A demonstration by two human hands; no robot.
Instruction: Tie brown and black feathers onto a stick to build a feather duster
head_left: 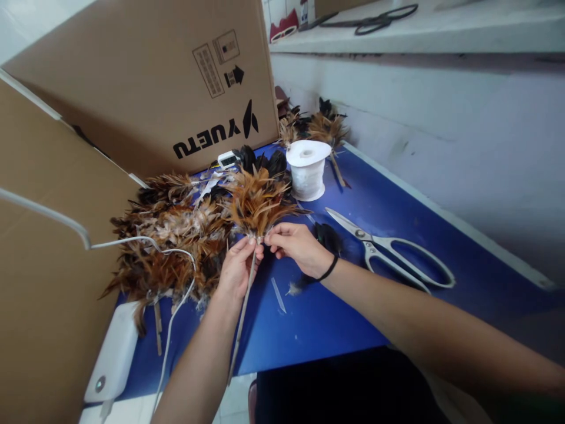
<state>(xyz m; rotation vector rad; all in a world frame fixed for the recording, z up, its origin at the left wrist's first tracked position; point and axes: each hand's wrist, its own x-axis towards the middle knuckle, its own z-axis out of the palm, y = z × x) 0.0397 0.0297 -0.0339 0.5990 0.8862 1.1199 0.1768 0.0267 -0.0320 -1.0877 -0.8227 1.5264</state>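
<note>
My left hand (238, 268) is closed around a thin stick (242, 321) just under a tuft of brown feathers (256, 203) bound to its top. My right hand (298, 244) pinches the same spot from the right, fingertips against the base of the feathers. A black band sits on my right wrist. The stick slants down toward me over the blue table (335, 312). Left of my hands lies a heap of brown and black feather bundles (170, 241) on sticks.
A white spool of thread (308, 168) stands behind the feathers, large white-handled scissors (392, 250) lie at right. Cardboard boxes (145, 82) wall the left and back. A white device (115, 353) with a cable sits at the front left. More feather bundles (315, 126) lie at the back.
</note>
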